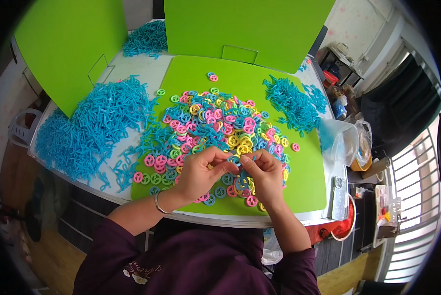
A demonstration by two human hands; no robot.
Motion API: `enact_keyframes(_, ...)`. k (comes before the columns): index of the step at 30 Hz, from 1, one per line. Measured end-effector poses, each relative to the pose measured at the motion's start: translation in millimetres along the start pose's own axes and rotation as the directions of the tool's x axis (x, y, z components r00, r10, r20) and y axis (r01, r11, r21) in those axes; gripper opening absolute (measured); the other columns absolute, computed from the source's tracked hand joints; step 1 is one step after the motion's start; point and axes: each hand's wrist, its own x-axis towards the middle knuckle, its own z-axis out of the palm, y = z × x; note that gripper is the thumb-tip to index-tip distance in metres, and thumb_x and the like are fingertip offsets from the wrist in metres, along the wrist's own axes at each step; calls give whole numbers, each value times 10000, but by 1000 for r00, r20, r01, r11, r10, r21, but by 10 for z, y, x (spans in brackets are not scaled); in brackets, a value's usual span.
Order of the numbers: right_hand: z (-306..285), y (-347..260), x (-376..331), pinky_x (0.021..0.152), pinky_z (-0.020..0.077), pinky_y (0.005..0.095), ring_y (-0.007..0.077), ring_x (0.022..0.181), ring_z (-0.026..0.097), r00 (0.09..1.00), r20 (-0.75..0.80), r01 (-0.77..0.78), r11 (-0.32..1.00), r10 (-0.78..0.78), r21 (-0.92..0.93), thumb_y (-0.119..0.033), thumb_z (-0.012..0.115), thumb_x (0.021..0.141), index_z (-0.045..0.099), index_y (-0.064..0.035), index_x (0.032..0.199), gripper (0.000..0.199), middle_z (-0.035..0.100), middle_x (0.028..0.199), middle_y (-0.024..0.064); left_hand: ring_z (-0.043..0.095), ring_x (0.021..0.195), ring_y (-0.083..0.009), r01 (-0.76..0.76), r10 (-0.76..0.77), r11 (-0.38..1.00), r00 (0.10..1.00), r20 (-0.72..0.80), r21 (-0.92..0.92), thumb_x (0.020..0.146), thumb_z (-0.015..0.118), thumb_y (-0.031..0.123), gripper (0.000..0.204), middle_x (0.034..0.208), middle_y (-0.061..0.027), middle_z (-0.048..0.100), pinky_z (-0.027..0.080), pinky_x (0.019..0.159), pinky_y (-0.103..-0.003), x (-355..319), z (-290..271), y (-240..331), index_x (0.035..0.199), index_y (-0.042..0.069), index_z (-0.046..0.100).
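Close together over the near part of a heap, both my hands pinch one small blue plastic wheel (234,160). The fingertips of my left hand (198,173) grip it from the left, and the thumb and fingers of my right hand (266,177) close on its right side. Fingers cover much of it, so I cannot tell whether another part is joined to it. Below and around lies a heap of small spoked wheels (213,115) in pink, yellow, green and blue, with some blue stick-like pieces mixed in. A bright green mat (306,182) lies beneath the heap.
A large pile of blue plastic pieces (100,130) covers the table's left; a smaller teal pile (291,105) sits at the mat's right. Green boards (245,29) stand at the back and left. A clear tub (339,141) and a phone (339,189) are by the right edge.
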Motion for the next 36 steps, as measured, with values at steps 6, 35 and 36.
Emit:
enact_keyframes(6,-22,22,29,696,528,283,169,750,655,991,128,-62,993,50,96,-71,591,911,573,26,1056,176,661,809,97,475,536,-43,97,-96,993,995,-7,67,903,643,176,202,604,4,568,379,489,-211,58,-60,75,773,25,613)
enact_keyframes(35,-111,-39,19,680,472,200,69,774,599,997,64,58,992,-51,-110,-40,654,864,639,5,1082,223,659,895,32,583,625,-50,63,-69,995,995,71,80,881,648,82,131,770,-31,669,453,528,-194,74,-108,69,992,14,668)
enact_keyframes(36,-123,-53,23,710,479,210,79,792,606,998,63,-13,997,18,-71,-21,661,849,644,10,1067,221,658,907,39,597,628,-59,-10,4,995,998,68,98,879,645,66,131,784,-34,673,473,535,-197,75,-108,51,997,13,666)
